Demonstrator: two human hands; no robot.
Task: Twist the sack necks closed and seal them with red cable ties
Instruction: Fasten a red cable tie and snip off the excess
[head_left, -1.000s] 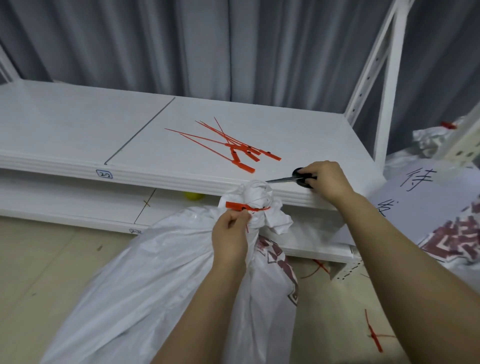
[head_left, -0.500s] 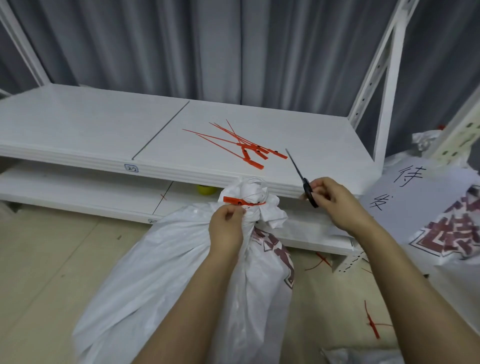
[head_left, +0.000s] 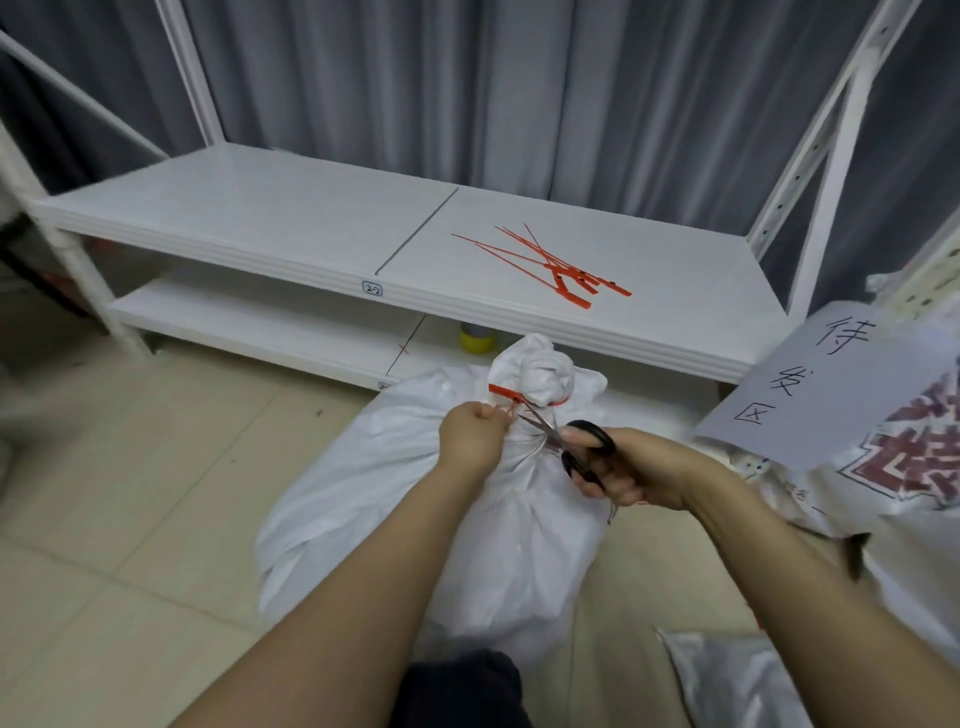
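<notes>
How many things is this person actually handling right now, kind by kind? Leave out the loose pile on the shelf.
Hands: 2, left hand and right hand
Scissors: 1
White sack: 1
Red cable tie round its neck: 1
Total: 5

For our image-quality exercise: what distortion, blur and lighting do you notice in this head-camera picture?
Head view: wide-angle distortion splays the rack uprights outward; its left margin is smeared; light is soft, even, shadows faint; scissors and red cable tie on the sack look fairly sharp.
</notes>
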